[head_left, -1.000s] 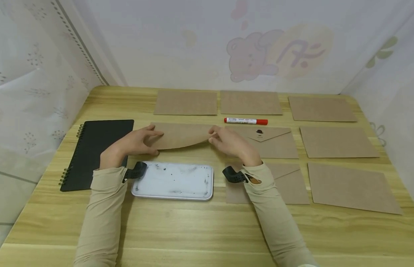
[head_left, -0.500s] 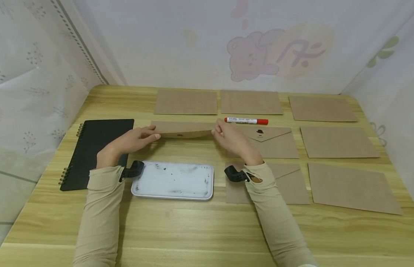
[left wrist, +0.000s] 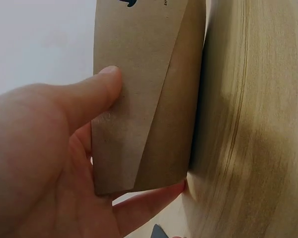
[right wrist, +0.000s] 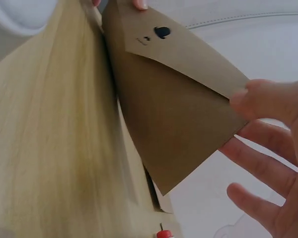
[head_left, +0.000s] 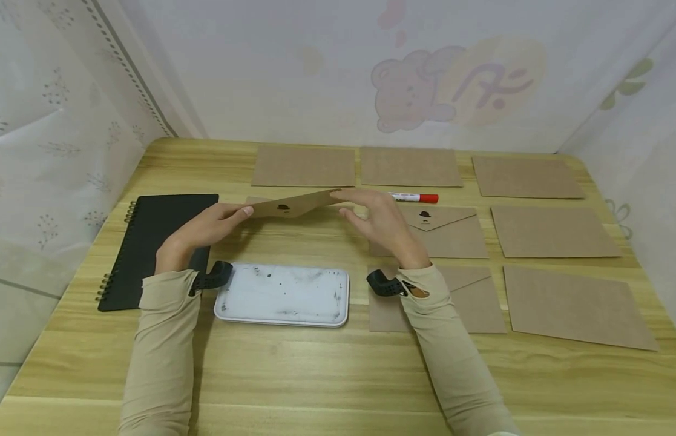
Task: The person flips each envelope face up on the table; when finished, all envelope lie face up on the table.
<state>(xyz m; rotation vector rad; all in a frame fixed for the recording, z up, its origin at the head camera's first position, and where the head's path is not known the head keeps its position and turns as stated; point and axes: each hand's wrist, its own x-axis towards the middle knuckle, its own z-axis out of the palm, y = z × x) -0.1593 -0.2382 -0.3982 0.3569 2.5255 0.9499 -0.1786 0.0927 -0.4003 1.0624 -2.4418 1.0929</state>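
Note:
A brown kraft envelope point(head_left: 305, 204) with a small black hat print on its flap is raised on a tilt above the table. My left hand point(head_left: 201, 233) pinches its left end, thumb on the flap side, as the left wrist view shows on the envelope point(left wrist: 139, 109). At the other end, my right hand point(head_left: 383, 221) has its fingers stretched out and spread behind the envelope point(right wrist: 174, 109). In the right wrist view the right thumb point(right wrist: 268, 99) overlaps the corner. Part of another brown envelope point(head_left: 256, 200) shows flat behind the raised one.
Several brown envelopes lie along the back point(head_left: 305, 166) and at the right point(head_left: 552, 232). A marker with a red cap point(head_left: 428, 198) lies behind my right hand. A black spiral notebook point(head_left: 136, 254) sits at the left, and a smudged white flat case point(head_left: 283, 297) between my forearms.
The envelope has risen off the table and turned its printed flap side toward me, its right end higher. My right fingers have straightened from their earlier grip; my left hand keeps its pinch.

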